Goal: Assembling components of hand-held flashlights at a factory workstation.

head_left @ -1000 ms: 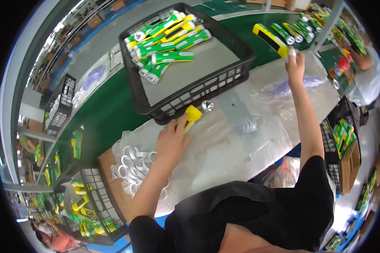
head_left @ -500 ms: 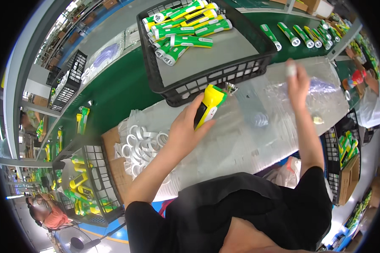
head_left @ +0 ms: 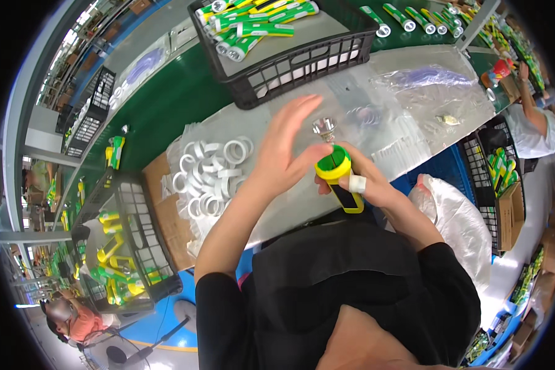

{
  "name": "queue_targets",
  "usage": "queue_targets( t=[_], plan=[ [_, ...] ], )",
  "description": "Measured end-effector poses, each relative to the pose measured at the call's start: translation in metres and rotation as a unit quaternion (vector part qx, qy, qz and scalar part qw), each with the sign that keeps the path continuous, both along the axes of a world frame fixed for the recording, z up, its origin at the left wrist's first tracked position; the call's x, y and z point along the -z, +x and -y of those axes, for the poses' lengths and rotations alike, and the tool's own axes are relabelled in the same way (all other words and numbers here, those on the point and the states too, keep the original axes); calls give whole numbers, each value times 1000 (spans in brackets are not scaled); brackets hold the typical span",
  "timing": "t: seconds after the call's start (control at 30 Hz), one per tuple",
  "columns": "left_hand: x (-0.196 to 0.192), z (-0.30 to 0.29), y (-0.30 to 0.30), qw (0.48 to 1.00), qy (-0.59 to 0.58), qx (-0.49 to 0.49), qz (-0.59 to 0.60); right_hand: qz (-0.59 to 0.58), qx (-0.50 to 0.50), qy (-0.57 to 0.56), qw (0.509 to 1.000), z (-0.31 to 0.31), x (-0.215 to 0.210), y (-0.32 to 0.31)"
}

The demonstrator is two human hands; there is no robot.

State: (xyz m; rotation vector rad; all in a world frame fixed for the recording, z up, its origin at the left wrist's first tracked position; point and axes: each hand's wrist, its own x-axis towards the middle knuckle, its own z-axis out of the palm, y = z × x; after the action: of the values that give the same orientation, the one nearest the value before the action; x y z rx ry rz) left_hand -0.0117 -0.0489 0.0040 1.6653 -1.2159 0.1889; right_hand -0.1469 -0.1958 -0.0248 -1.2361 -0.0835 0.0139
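Observation:
My right hand [head_left: 367,188] grips a yellow flashlight body with a green ring [head_left: 338,176] at its top end, held upright in front of my chest. My left hand [head_left: 283,145] is spread open with its palm against the green end, fingers pointing up. A small silver reflector cup [head_left: 324,128] lies on the plastic-covered table just behind the flashlight. A pile of white rings [head_left: 206,176] lies on the table to the left of my left hand.
A black crate [head_left: 302,65] of green and yellow flashlights stands at the back on the green belt [head_left: 160,105]. More flashlights [head_left: 407,15] lie on the belt. A black basket [head_left: 126,246] of yellow parts stands lower left. Clear bags [head_left: 425,80] lie right. Other people work at the edges.
My right hand came back from the far belt and took the yellow flashlight; my left hand let go of it and now presses its open palm on the green end.

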Motion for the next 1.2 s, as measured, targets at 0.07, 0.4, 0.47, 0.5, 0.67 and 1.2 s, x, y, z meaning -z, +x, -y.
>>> queue_targets(
  t=[0.07,0.4,0.47,0.5,0.67,1.2],
  plan=[
    [-5,-1,-12,986,3,109,-127,17,-37,-16,999,-10,-6,-9],
    [26,-2,-37,988,-19,149,-28,-29,35,-35,998,-21,13,-17],
    [31,4,-39,985,-29,172,-21,-18,39,-42,998,-19,21,-18],
    [32,7,-40,987,-12,163,3,-14,73,-37,997,-19,23,-21],
    [40,28,-34,985,-9,166,39,-28,145,51,988,-6,21,-31],
    [55,80,8,994,84,44,-59,-19,133,70,988,30,14,-31]
  ],
)
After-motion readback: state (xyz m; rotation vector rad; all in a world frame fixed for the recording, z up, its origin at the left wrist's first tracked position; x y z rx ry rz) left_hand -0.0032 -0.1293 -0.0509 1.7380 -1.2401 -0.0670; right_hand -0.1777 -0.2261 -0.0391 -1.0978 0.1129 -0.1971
